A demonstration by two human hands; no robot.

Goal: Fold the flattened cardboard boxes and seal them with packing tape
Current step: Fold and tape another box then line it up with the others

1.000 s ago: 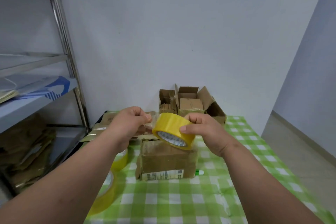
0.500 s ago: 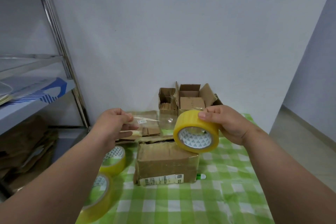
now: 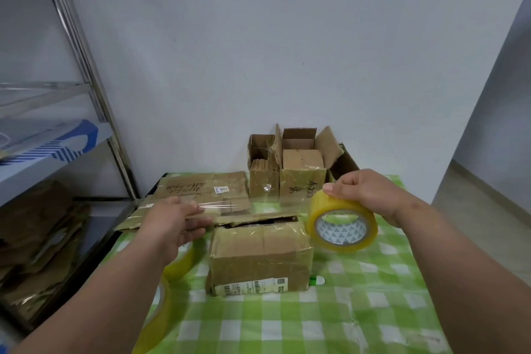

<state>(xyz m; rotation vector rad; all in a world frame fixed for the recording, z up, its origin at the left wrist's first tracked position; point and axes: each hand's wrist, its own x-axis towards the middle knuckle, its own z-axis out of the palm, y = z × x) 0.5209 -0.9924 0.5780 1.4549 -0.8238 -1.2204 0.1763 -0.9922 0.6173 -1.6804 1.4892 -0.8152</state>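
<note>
A folded brown cardboard box [image 3: 260,256] stands on the green checked tablecloth [image 3: 287,325], its top flaps loosely closed. My right hand [image 3: 365,192] grips a yellow tape roll [image 3: 342,223] just right of the box's top. A clear strip of tape [image 3: 247,207] stretches from the roll leftward above the box's far edge. My left hand [image 3: 175,224] pinches the strip's free end, left of the box.
Two more yellow tape rolls [image 3: 184,261] [image 3: 156,322] lie under my left forearm. Flattened cardboard [image 3: 201,190] lies behind. Open boxes [image 3: 298,169] stand against the wall. A metal shelf [image 3: 57,138] with cardboard scraps stands at left. A green-capped item [image 3: 317,280] lies beside the box.
My hands have moved apart, pulling a longer strip off the roll. The roll went right and down beside the box; my left hand went left and lower.
</note>
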